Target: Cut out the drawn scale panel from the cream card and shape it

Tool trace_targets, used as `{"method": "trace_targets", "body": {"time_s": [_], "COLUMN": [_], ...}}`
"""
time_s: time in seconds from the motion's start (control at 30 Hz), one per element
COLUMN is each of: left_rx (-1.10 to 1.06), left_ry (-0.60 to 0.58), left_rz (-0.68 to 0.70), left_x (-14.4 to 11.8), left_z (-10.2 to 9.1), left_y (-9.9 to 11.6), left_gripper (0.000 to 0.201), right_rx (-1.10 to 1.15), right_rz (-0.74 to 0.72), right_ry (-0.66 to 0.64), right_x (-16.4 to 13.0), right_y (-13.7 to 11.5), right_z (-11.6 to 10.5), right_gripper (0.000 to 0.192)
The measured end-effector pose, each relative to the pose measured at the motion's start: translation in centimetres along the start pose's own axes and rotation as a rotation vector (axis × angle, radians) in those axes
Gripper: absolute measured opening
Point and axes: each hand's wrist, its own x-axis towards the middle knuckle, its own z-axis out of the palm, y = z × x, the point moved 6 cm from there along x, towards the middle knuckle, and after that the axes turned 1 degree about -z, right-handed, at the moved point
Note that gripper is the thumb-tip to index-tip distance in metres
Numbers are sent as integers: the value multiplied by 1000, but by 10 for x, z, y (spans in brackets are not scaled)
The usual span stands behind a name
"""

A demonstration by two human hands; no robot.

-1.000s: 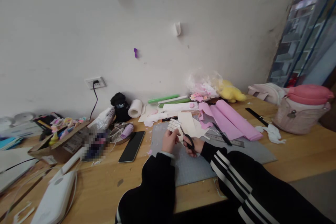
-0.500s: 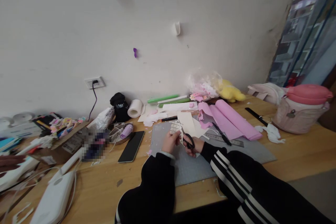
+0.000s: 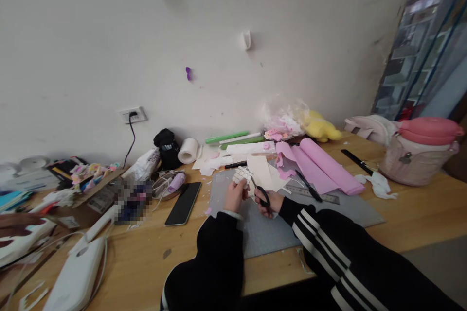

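Observation:
In the head view, my left hand [image 3: 235,196] pinches a small pale sheet marked with a grid [image 3: 242,174]. To its right, my right hand [image 3: 270,203] grips black-handled scissors [image 3: 263,196], fingers wrapped around the loops. The scissor blades point up and left, close beside the sheet's right edge; I cannot tell whether they touch it. Both hands are over a grey cutting mat [image 3: 270,238]. Cream paper pieces [image 3: 260,169] lie just beyond the scissors. A metal ruler [image 3: 328,198] and a black pen-like tool [image 3: 308,187] rest to the right.
Rolled pink sheets [image 3: 321,167] lie right of the mat. A black phone [image 3: 183,204] and a white power bank [image 3: 75,272] are at the left. A pink-lidded container [image 3: 419,153] stands far right. Another person's hand [image 3: 18,226] shows at the left edge.
The gridded sheet has turned and tilted slightly in my left hand. The scissors have shifted a little, while my arms stay nearly in place. The other person's hand reaches further in.

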Motion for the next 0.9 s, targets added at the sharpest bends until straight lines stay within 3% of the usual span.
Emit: {"method": "trace_targets", "body": {"time_s": [0.27,0.67,0.9], "left_rx": [-5,71,76], "left_ry": [67,39,109], "left_rz": [61,82,85], "left_x": [-2,-6,-3], "left_z": [-6,-6,-9], "left_y": [6,14,12], "left_gripper": [20,18,20], "right_rx": [-6,-2,-16], "right_rz": [18,23,18], "right_ry": [-4,6,1], "right_x": [1,1,-3], "right_y": [0,0,-4], "right_z": [0,-1,2], "right_gripper": [31,30,31]}}
